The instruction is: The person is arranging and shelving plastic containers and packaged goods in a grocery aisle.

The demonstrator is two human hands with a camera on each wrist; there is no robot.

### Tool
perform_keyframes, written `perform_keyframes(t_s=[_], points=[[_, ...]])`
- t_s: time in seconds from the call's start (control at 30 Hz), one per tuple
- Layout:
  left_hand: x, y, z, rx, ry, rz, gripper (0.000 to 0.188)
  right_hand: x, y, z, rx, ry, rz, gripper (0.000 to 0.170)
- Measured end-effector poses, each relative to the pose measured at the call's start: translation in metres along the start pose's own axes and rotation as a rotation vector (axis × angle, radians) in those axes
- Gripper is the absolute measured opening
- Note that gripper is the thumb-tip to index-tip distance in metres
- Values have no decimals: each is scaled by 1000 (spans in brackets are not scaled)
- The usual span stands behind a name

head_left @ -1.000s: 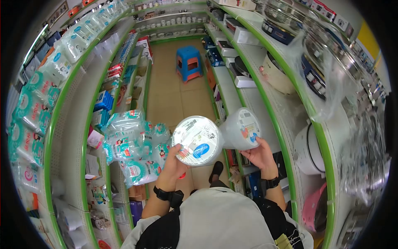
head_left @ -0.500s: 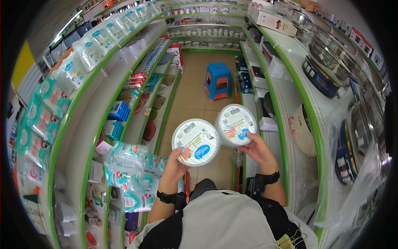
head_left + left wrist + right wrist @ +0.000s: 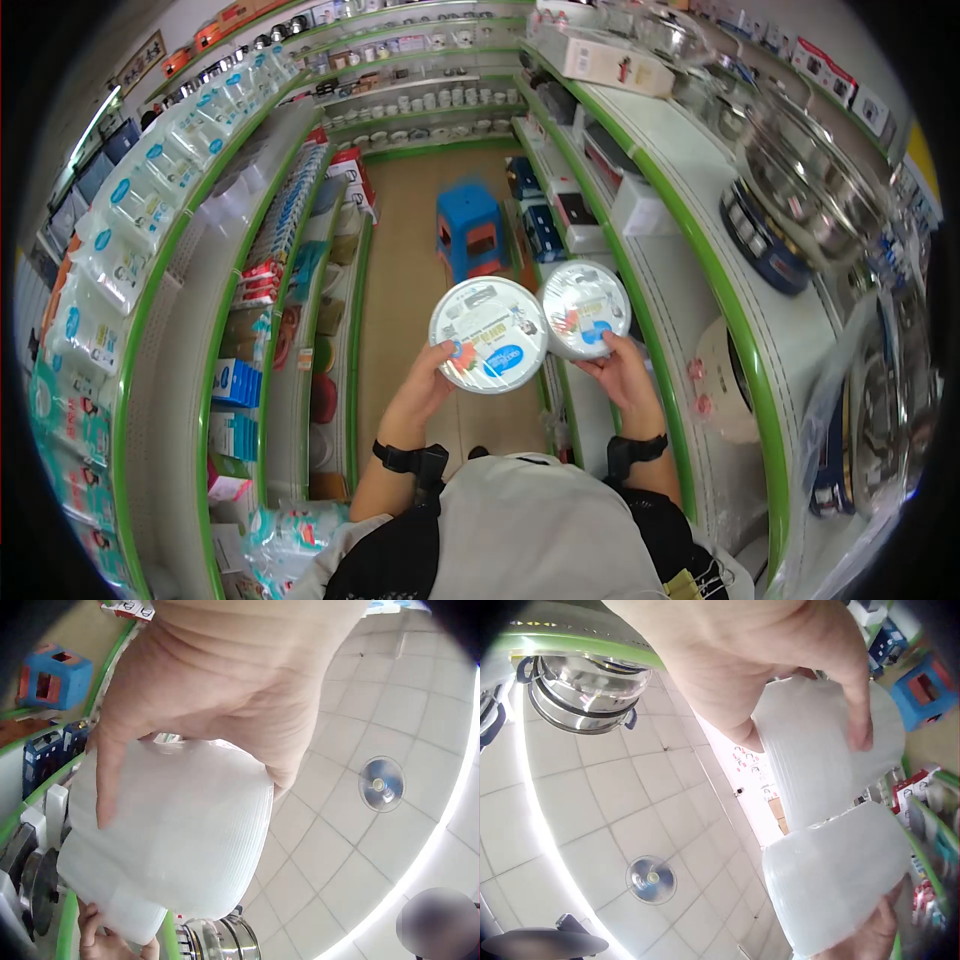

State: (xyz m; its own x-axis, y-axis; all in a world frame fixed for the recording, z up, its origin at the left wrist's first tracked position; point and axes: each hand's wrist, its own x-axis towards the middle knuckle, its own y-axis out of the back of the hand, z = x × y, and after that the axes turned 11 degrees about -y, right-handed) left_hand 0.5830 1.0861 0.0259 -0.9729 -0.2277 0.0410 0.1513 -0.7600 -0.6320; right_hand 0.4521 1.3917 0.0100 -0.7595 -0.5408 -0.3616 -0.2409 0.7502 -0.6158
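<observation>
In the head view the left hand (image 3: 424, 382) grips a wrapped stack of round white containers (image 3: 490, 335) by its left edge, thumb on the labelled top. A smaller wrapped stack (image 3: 585, 310) is held by the right hand (image 3: 622, 372), thumb at the label's lower edge. The two stacks sit side by side, their rims about touching. From the left wrist view, fingers of the left hand (image 3: 217, 682) spread around the larger translucent stack (image 3: 172, 817). In the right wrist view, the right hand (image 3: 772, 652) curls round the smaller stack (image 3: 817, 750).
Green-edged shelves flank the aisle. A blue and red stool (image 3: 470, 230) stands on the aisle floor (image 3: 405, 260) ahead. Steel pots (image 3: 810, 170) and a long white box (image 3: 612, 62) are on the right shelf; wrapped packs (image 3: 135, 205) line the left shelf.
The smaller stack has turned from tilted sideways to label up beside the larger one. The head view has shifted, and the teal packs at left now appear lower. Both hands keep their hold.
</observation>
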Motion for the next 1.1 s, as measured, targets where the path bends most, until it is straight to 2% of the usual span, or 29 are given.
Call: perform_keyframes(t_s=[0.07, 0.13, 0.2, 0.4, 0.5, 0.67, 0.8, 0.87, 1.0, 1.07, 1.1], points=[[36, 16, 9, -44, 2, -36, 68, 19, -16, -6, -58, 34, 30, 47], [55, 34, 21, -31, 71, -52, 67, 45, -27, -4, 0, 24, 17, 50], [69, 51, 37, -45, 16, -30, 65, 77, -44, 0, 1, 3, 3, 49], [88, 123, 82, -18, -75, 223, 64, 188, -103, 6, -104, -128, -97, 49], [98, 165, 107, -85, -239, 341, 67, 255, -139, 14, -145, -223, -205, 51], [119, 221, 153, -41, -377, 535, 68, 377, -200, 30, -199, -354, -360, 51], [152, 236, 201, 83, -499, 633, 72, 479, -258, 35, -234, -433, -503, 48], [169, 245, 222, 2, -546, 692, 66, 519, -295, 29, -262, -461, -544, 46], [208, 269, 259, 20, -603, 777, 65, 591, -349, 15, -272, -555, -700, 44], [215, 293, 281, 104, -562, 793, 64, 617, -372, 11, -283, -568, -726, 46], [222, 302, 292, 121, -564, 876, 66, 630, -382, 12, -295, -570, -751, 47]])
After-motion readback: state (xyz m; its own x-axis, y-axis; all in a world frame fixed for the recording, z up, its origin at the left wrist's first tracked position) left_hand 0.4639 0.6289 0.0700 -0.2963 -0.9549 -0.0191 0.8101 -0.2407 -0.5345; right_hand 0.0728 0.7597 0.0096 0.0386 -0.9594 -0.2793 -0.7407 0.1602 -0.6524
